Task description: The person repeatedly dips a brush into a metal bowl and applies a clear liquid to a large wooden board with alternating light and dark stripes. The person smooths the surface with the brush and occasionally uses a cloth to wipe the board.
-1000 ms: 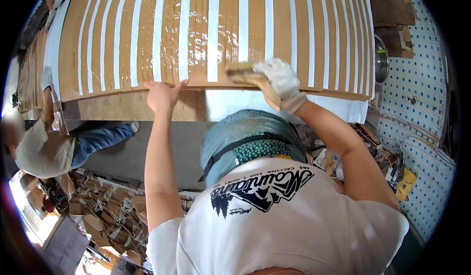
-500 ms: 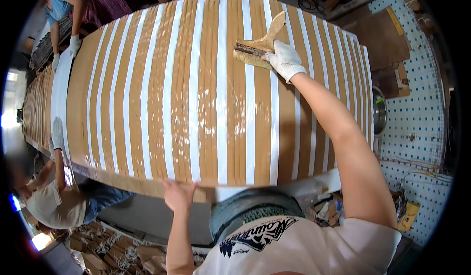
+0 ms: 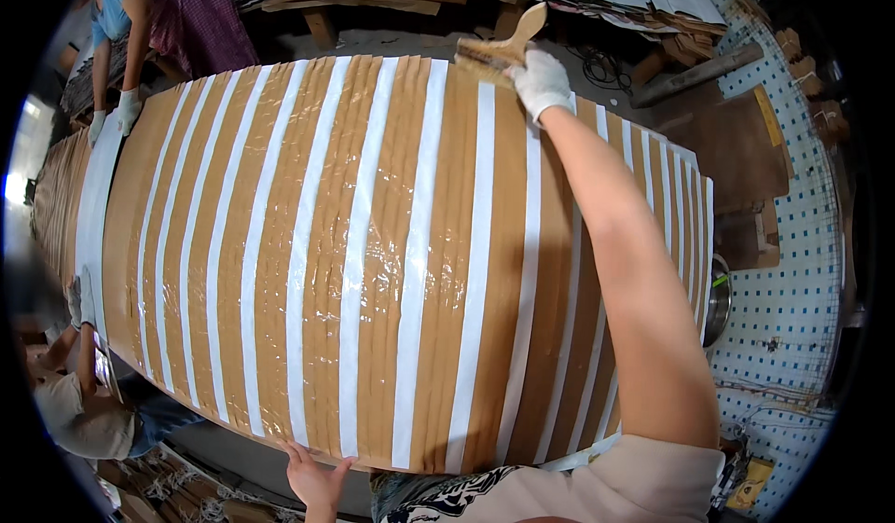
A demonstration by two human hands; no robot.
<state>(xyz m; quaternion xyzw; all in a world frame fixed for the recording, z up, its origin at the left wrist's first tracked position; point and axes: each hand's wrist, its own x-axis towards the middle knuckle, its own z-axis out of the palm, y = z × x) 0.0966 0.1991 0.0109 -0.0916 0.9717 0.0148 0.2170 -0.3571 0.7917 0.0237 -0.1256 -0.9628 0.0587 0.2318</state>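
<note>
R hand [image 3: 541, 80], white glove, has run out to the far edge of the striped sheet [image 3: 373, 262] – 1 s ago it was at the near edge, 0.5 s ago roughly 2/3 up. Fingers wrapped tight round the brush [image 3: 494, 49], fully closed on the head end; wooden handle sticks up and away past the fingertips, bristles down on the sheet just left of the knuckles. Reads as one full near-to-far stroke, now at its end on that strip.

L hand [image 3: 315, 476], bare, has stayed on the near edge the whole time. Fingers spread, tips touching the sheet's underside/rim, holding nothing – looks like it's just steadying. Can't tell how hard it presses.

Sheet: brown w/ white bands, glossy wet sheen over the middle, left of the R fingers. Band directly under the R forearm looks duller, prob less coated – judgement only.

Others: gloved hand [image 3: 126, 108] of a co-worker on the far-left edge, well apart from both hands; second person [image 3: 84, 411] low at near-left. Metal bowl [image 3: 718, 299] off the sheet's right edge, below the R fingers.
</note>
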